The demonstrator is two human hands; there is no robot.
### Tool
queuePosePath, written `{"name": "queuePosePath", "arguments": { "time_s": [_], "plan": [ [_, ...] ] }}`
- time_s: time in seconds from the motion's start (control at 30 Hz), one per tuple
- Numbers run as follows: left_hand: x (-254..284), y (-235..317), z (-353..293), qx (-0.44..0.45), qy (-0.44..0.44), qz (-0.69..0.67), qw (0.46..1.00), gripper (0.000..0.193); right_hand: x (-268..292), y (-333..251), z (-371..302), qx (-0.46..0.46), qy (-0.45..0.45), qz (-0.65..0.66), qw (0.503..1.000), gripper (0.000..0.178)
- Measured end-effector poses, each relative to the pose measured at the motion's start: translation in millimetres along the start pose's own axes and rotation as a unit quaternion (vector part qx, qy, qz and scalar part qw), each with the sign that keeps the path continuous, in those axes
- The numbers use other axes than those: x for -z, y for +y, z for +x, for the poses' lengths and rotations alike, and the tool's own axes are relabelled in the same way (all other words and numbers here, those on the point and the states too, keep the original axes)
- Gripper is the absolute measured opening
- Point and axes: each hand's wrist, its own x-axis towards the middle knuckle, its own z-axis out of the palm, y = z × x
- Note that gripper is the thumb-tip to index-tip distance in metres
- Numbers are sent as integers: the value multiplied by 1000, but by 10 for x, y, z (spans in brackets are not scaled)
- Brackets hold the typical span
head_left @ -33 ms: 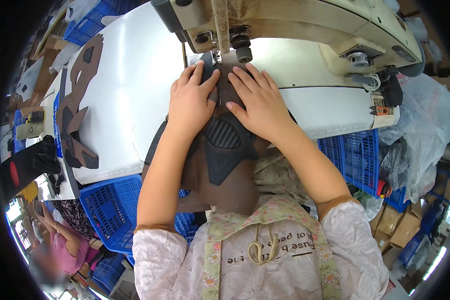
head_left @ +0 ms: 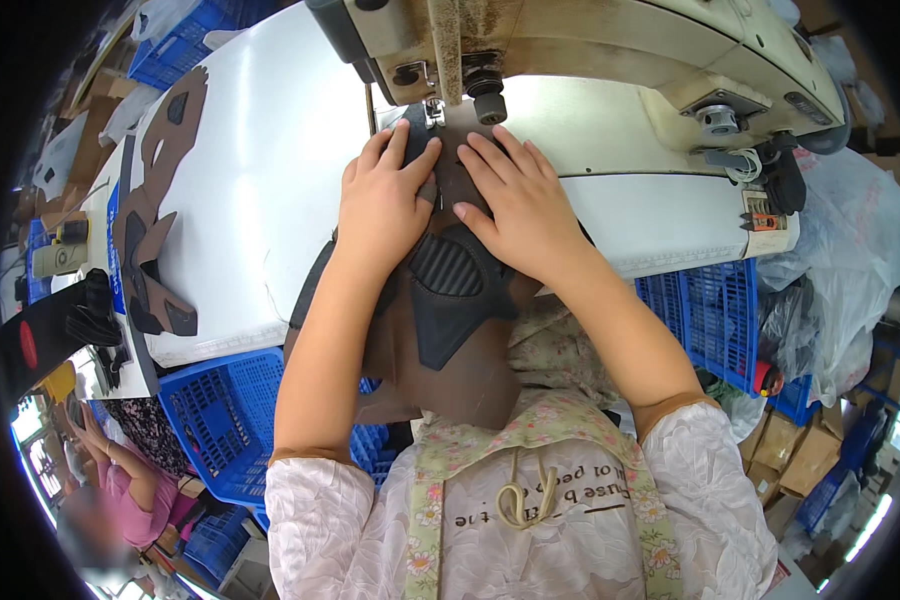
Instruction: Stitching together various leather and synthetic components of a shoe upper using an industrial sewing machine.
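Note:
A dark brown sheet piece [head_left: 460,180], leather or fabric, lies on the bed of a sewing machine [head_left: 610,50], its far end under the presser foot [head_left: 434,112]. My left hand [head_left: 385,195] rests flat on its left side, fingers stretched toward the foot. To the right of the foot, my right hand [head_left: 515,195] presses on the same piece with fingers spread. A black ribbed panel [head_left: 448,270] is joined to the brown material, which hangs over the table edge toward my lap. My forearms hide part of it.
Several brown and black cut pieces [head_left: 155,215] lie at the left of the white table [head_left: 240,180]. Blue crates [head_left: 220,420] stand below the table's front edge, with another blue crate [head_left: 705,320] at right. A person in pink [head_left: 140,500] sits at lower left.

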Motion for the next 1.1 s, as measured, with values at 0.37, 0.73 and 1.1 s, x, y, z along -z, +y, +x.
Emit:
{"name": "queuePosePath", "arguments": {
  "time_s": [0.37, 0.73, 1.1],
  "plan": [
    [171, 11, 86, 6, -43, -93, 995, 31, 46, 57, 36, 7, -17, -41, 999, 58],
    [143, 38, 4, -47, -12, -28, 998, 31, 45, 118, -4, 13, -16, 9, 1000, 67],
    [145, 45, 138, -9, 3, -55, 998, 28, -16, 229, 134, 8, -8, -6, 1000, 65]
  ]
}}
